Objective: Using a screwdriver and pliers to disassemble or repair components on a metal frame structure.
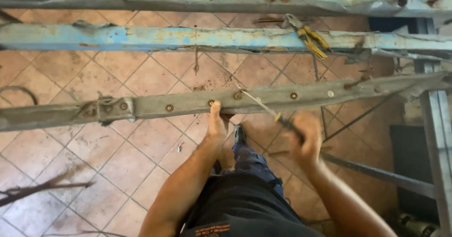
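Left hand: our left hand (217,124) reaches up to the grey metal bar (188,104), thumb on its face beside a rusty screw (211,103); the other fingers seem to curl under the bar's near edge, out of view, likely to brace it.
Right hand: our right hand (305,137) is wrapped around the dark handle of a screwdriver (270,111), fingers pressed together; it is blurred.
Screwdriver: its shaft slants up and left to the bar, the tip near another screw (238,95), a fitting angle for that head.
Arms: both forearms rise from the near edge, the left almost straight, the right bent in from the right.
Bar: it runs left to right across the middle, over the tiled floor (94,143).
Far side: yellow-handled pliers (308,38) rest on a blue painted beam (141,37).
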